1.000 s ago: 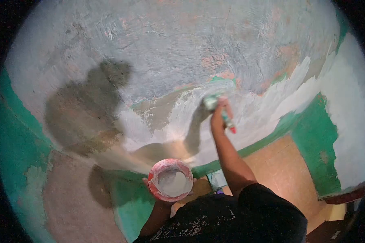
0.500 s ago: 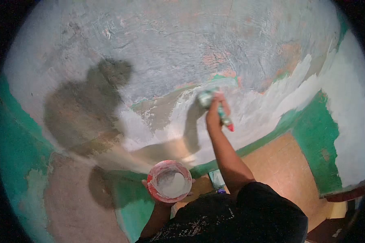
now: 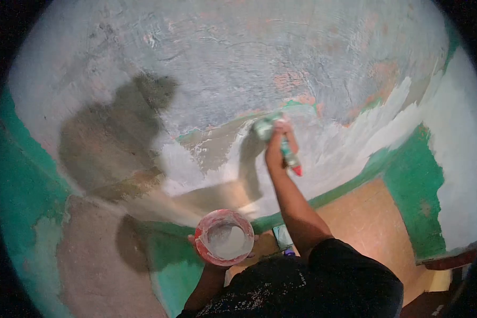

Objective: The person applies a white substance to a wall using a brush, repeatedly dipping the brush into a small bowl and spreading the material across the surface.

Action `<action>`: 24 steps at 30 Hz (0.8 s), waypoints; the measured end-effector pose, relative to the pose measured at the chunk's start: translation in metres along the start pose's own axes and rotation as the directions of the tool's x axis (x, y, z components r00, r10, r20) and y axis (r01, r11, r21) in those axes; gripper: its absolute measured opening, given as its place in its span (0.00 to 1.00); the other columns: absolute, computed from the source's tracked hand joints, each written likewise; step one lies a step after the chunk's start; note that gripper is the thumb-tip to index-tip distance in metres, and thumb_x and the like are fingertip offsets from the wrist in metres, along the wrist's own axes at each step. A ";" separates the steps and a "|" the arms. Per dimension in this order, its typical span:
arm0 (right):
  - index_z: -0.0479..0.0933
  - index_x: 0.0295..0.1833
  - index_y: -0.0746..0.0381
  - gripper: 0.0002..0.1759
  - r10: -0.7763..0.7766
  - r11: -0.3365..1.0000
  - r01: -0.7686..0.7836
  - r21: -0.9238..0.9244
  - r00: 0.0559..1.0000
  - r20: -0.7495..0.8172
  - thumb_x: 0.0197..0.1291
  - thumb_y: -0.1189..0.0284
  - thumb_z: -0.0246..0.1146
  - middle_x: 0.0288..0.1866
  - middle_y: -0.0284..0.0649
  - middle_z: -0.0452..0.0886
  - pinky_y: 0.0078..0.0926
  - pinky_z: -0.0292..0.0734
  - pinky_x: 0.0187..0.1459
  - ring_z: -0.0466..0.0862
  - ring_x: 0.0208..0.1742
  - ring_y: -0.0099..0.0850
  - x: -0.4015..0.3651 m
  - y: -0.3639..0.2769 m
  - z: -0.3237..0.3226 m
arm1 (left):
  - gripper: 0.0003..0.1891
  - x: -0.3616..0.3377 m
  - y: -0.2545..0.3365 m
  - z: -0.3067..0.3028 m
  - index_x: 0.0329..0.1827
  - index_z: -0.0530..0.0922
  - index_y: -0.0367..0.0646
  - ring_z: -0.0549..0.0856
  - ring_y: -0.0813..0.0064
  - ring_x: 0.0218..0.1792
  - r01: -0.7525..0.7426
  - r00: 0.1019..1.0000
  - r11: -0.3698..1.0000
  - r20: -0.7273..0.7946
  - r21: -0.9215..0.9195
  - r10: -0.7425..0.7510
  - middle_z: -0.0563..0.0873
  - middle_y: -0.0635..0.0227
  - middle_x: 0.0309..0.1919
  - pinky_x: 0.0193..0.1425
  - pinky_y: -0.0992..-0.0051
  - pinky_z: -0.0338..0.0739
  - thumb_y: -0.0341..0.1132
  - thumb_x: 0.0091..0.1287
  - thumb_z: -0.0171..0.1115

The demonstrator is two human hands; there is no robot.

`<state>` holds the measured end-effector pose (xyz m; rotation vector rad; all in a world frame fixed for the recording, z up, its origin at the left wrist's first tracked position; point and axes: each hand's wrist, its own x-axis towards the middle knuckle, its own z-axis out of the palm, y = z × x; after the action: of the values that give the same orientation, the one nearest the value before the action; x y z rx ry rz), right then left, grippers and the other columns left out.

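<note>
My right hand [image 3: 280, 139] grips a paintbrush [image 3: 287, 150] with a greenish handle and a red end. The brush head, blurred by motion, is against the wall [image 3: 312, 127] or just off it, at the border of wet white paint. Low in the view my left hand [image 3: 214, 268] is wrapped round a red bucket [image 3: 201, 245] from below, mostly hidden by it. Whitish paint [image 3: 230, 243] fills part of the bucket, and smears coat its inside.
Patches of grey, bare plaster, white and green cover the wall. My shadow [image 3: 111, 132] falls across its left side. Below lies an orange-tan floor [image 3: 360, 217], with a small pale blue rectangular object [image 3: 282, 236] near my right arm. Dark reddish edging [image 3: 450, 259] runs at lower right.
My right hand and the brush have moved slightly left along the wall. My left hand and the bucket stay nearly in place; the whole view has shifted a little.
</note>
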<state>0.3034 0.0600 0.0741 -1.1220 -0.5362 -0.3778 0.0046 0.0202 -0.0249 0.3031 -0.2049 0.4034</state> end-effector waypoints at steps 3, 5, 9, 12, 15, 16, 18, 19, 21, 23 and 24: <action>0.85 0.46 0.60 0.11 -0.068 0.988 0.027 0.151 0.958 0.278 0.63 0.74 0.58 0.49 0.51 0.85 0.34 0.74 0.62 0.84 0.55 0.41 -0.041 -0.035 0.029 | 0.56 -0.006 -0.013 0.013 0.76 0.60 0.55 0.63 0.32 0.70 -0.194 0.963 0.981 -0.186 0.015 0.193 0.61 0.50 0.74 0.63 0.22 0.62 0.79 0.48 0.61; 0.84 0.47 0.62 0.11 -0.053 0.983 -0.009 0.185 0.942 0.333 0.63 0.77 0.59 0.51 0.51 0.84 0.33 0.72 0.63 0.83 0.56 0.40 -0.043 -0.041 0.022 | 0.54 0.004 -0.014 0.044 0.75 0.62 0.58 0.64 0.29 0.69 -0.186 0.967 0.981 -0.186 -0.046 0.175 0.64 0.49 0.72 0.64 0.25 0.65 0.77 0.47 0.64; 0.80 0.53 0.66 0.14 0.103 0.995 -0.100 -0.022 0.980 0.171 0.71 0.68 0.58 0.56 0.46 0.83 0.32 0.76 0.58 0.83 0.55 0.36 -0.010 -0.030 -0.014 | 0.52 -0.010 0.014 0.004 0.74 0.64 0.54 0.70 0.40 0.67 -0.057 0.998 0.988 -0.007 0.146 0.059 0.67 0.54 0.71 0.66 0.27 0.62 0.78 0.50 0.60; 0.78 0.53 0.66 0.18 0.241 0.926 -0.181 0.332 0.959 -0.149 0.74 0.62 0.55 0.51 0.41 0.82 0.30 0.79 0.51 0.83 0.50 0.32 0.021 -0.030 -0.027 | 0.52 -0.013 0.002 0.028 0.74 0.64 0.54 0.70 0.39 0.67 -0.238 0.961 0.965 -0.120 0.112 0.251 0.67 0.54 0.71 0.66 0.26 0.62 0.77 0.50 0.61; 0.80 0.46 0.65 0.12 0.062 0.989 -0.051 -0.139 0.996 0.071 0.72 0.69 0.55 0.45 0.45 0.84 0.33 0.78 0.48 0.83 0.47 0.34 -0.013 -0.003 0.000 | 0.52 -0.019 0.005 0.013 0.74 0.64 0.54 0.70 0.38 0.67 -0.261 0.962 0.957 -0.051 0.127 0.270 0.67 0.55 0.71 0.65 0.27 0.63 0.77 0.50 0.61; 0.82 0.46 0.65 0.15 -0.082 0.985 0.102 -0.137 0.986 0.145 0.70 0.67 0.53 0.47 0.50 0.85 0.38 0.77 0.53 0.84 0.50 0.44 -0.033 -0.007 0.011 | 0.52 -0.020 0.005 0.016 0.74 0.64 0.54 0.70 0.38 0.67 -0.273 0.955 0.953 -0.082 0.131 0.285 0.67 0.54 0.71 0.64 0.27 0.64 0.77 0.51 0.61; 0.83 0.45 0.63 0.10 -0.178 0.980 0.145 0.137 0.948 0.263 0.65 0.72 0.58 0.47 0.50 0.85 0.37 0.75 0.59 0.84 0.53 0.44 -0.064 -0.016 0.031 | 0.52 -0.017 0.004 0.021 0.74 0.64 0.54 0.71 0.38 0.66 -0.305 0.943 0.939 -0.089 0.158 0.321 0.67 0.53 0.71 0.63 0.26 0.66 0.77 0.51 0.61; 0.84 0.46 0.61 0.10 -0.065 0.984 -0.016 0.177 0.893 0.445 0.62 0.76 0.60 0.49 0.51 0.85 0.35 0.74 0.61 0.83 0.56 0.44 -0.075 -0.027 0.030 | 0.52 -0.014 0.003 0.024 0.73 0.64 0.53 0.71 0.38 0.66 -0.324 0.937 0.929 -0.072 0.177 0.341 0.67 0.53 0.71 0.62 0.26 0.67 0.77 0.51 0.61; 0.84 0.46 0.61 0.10 -0.078 0.980 -0.023 0.200 0.873 0.482 0.61 0.77 0.60 0.49 0.50 0.85 0.34 0.73 0.61 0.83 0.56 0.44 -0.081 -0.034 0.020 | 0.52 -0.017 0.000 0.019 0.73 0.64 0.53 0.71 0.38 0.66 -0.330 0.936 0.930 -0.073 0.161 0.345 0.67 0.52 0.71 0.61 0.25 0.68 0.77 0.51 0.61; 0.83 0.46 0.62 0.09 -0.084 0.979 -0.005 0.202 0.900 0.428 0.65 0.75 0.59 0.50 0.50 0.84 0.34 0.74 0.59 0.83 0.55 0.43 -0.078 -0.028 0.013 | 0.52 -0.021 0.005 0.000 0.73 0.64 0.53 0.71 0.38 0.66 -0.316 0.942 0.944 -0.086 0.099 0.324 0.67 0.52 0.71 0.61 0.25 0.67 0.77 0.51 0.61; 0.83 0.46 0.62 0.09 -0.022 0.997 -0.005 0.075 0.935 0.354 0.67 0.74 0.58 0.50 0.50 0.84 0.35 0.75 0.57 0.83 0.53 0.42 -0.065 -0.021 0.001 | 0.51 -0.016 0.008 0.012 0.73 0.65 0.53 0.71 0.38 0.66 -0.293 0.953 0.952 -0.055 0.094 0.298 0.67 0.52 0.71 0.62 0.25 0.67 0.77 0.51 0.61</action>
<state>0.2391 0.0536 0.0518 -1.1209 -0.8671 -0.1583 -0.0151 0.0174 -0.0154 0.3429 -0.1666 0.7201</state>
